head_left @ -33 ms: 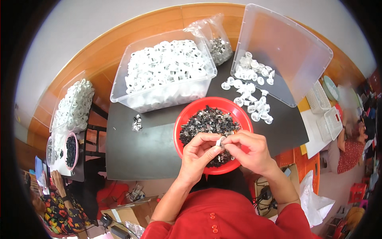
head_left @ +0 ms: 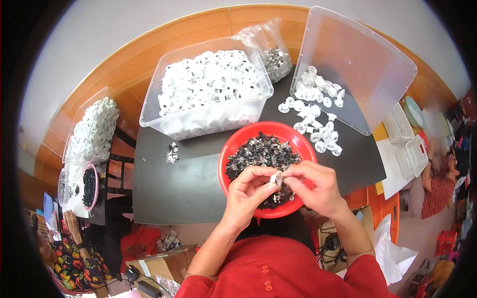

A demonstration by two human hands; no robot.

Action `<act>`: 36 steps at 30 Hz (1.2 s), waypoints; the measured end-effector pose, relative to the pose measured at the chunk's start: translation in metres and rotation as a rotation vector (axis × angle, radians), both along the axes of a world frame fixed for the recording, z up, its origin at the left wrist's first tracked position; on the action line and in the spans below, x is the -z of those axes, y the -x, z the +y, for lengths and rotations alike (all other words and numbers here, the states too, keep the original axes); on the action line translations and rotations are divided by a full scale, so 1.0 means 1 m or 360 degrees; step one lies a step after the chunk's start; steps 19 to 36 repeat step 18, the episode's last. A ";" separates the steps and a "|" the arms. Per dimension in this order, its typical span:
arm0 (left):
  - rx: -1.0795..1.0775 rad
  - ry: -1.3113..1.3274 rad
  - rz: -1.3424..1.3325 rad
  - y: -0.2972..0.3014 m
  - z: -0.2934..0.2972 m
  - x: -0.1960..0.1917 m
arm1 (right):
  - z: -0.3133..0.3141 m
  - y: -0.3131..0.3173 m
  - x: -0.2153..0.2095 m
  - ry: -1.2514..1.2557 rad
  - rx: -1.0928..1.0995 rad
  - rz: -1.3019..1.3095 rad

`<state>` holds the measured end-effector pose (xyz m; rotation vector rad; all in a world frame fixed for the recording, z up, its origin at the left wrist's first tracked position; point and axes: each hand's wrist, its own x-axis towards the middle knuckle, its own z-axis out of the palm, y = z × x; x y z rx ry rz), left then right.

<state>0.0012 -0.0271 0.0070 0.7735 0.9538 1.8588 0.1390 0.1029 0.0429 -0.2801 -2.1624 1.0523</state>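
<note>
My left hand (head_left: pixel 250 191) pinches a small white plastic ring-shaped piece (head_left: pixel 274 178) between thumb and fingers. My right hand (head_left: pixel 314 185) is closed in a pinch just right of this piece, its fingertips close against it. Whether a tiny part sits in that pinch is too small to tell. Both hands hover over the near part of a red round basin (head_left: pixel 226 185), which holds a heap of small black and metallic parts (head_left: pixel 261 154). Right of the basin, several loose white ring-shaped pieces (head_left: pixel 325 136) lie on the dark table (head_left: pixel 184 198).
A clear bin (head_left: pixel 208 124) full of white pieces stands behind the basin, beside a plastic bag of metal parts (head_left: pixel 276 62). A translucent lid or tray (head_left: pixel 357 64) leans at the back right. A small pile of parts (head_left: pixel 172 153) lies left. Another person's hand (head_left: pixel 72 226) is far left.
My right hand has shifted slightly right, its fingertips drawing a little back from the white piece. My left hand keeps its pinch. The whole view has shifted very slightly.
</note>
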 end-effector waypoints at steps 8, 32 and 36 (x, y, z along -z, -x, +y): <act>-0.0353 0.0228 0.0673 0.068 -0.001 -0.068 | 0.059 -0.030 0.044 0.0322 0.0695 0.0209; -0.1357 0.0134 0.1612 0.209 0.012 -0.146 | 0.052 -0.053 0.077 0.0111 0.1007 0.0051; -0.1357 0.0134 0.1612 0.209 0.012 -0.146 | 0.052 -0.053 0.077 0.0111 0.1007 0.0051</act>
